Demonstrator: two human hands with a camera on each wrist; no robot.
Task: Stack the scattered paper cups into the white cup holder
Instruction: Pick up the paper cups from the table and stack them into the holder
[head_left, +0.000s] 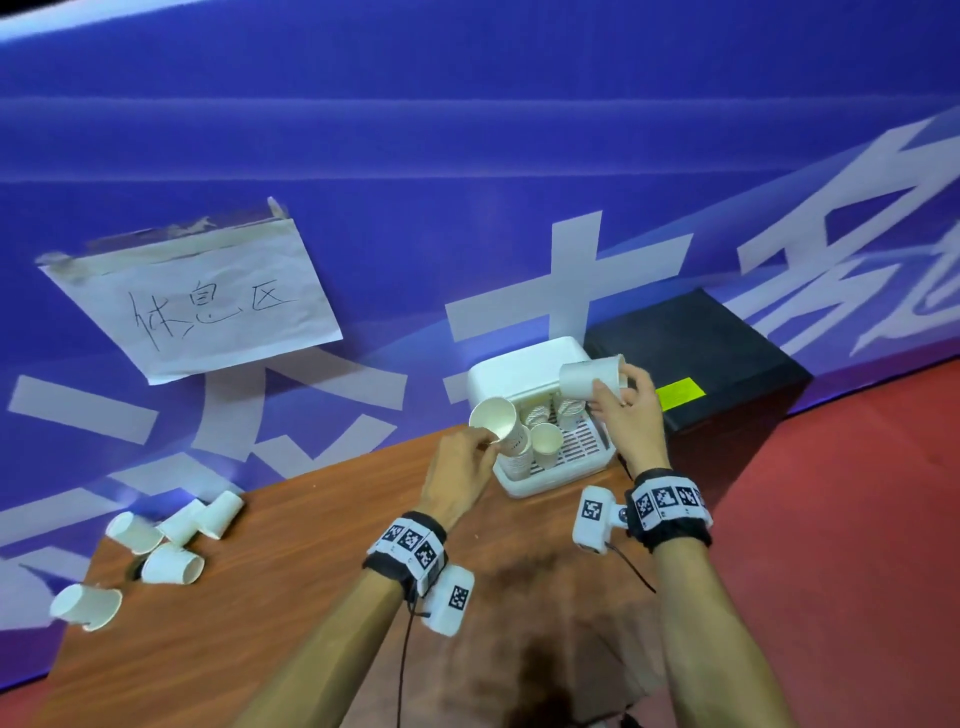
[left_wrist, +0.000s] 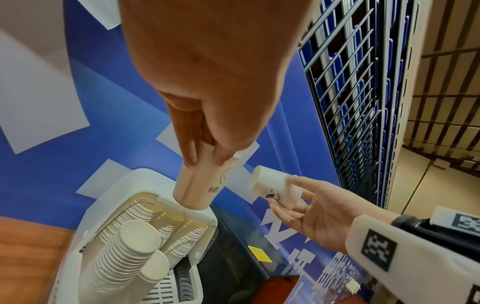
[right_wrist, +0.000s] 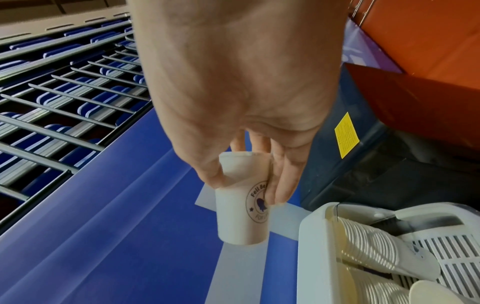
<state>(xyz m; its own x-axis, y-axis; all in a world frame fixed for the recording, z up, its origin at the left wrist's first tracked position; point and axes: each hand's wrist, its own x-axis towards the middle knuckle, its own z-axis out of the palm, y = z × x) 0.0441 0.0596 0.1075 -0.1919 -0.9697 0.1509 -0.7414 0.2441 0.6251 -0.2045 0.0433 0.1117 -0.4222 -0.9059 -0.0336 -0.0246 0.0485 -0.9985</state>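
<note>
The white cup holder (head_left: 524, 483) stands on the wooden table against the blue wall, with several stacks of paper cups (head_left: 522, 454) in it. My left hand (head_left: 462, 457) grips one white paper cup (head_left: 496, 421) by its side, tilted, mouth towards me, just above the holder's front left stack. My right hand (head_left: 626, 410) pinches a second cup (head_left: 589, 379) held sideways above the holder's back right. In the right wrist view that printed cup (right_wrist: 241, 207) hangs from thumb and fingers beside the holder (right_wrist: 317, 236). Several loose cups (head_left: 171, 540) lie at the table's left end.
A black box (head_left: 696, 358) with a yellow label sits right of the holder against the wall. A handwritten paper sign (head_left: 208, 301) is taped to the blue banner. Red floor lies right of the table. Bare table top (head_left: 291, 571) lies between the loose cups and the holder.
</note>
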